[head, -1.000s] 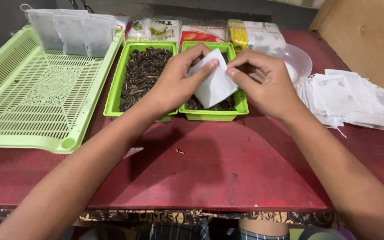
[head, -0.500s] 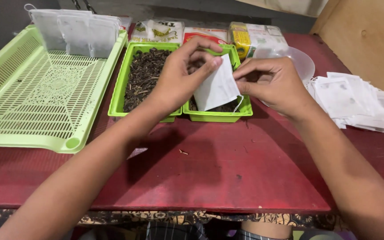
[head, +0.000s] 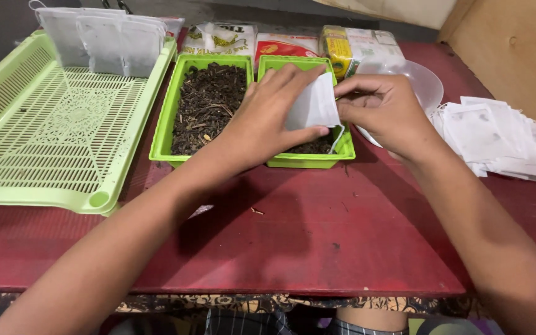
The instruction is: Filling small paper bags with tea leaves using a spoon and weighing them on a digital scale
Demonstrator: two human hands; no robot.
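Red table, white sachet pinched between both hands' fingers

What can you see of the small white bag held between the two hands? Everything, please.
The small white bag is a flat, roughly rectangular pouch of thin, papery-looking white material, unprinted as far as can be seen. It is tilted and held in the air above the right-hand green tub of dark loose leaf. The left hand grips it, fingers over its top left edge and thumb under its lower edge. The right hand pinches its right edge. Whether it is filled cannot be told.
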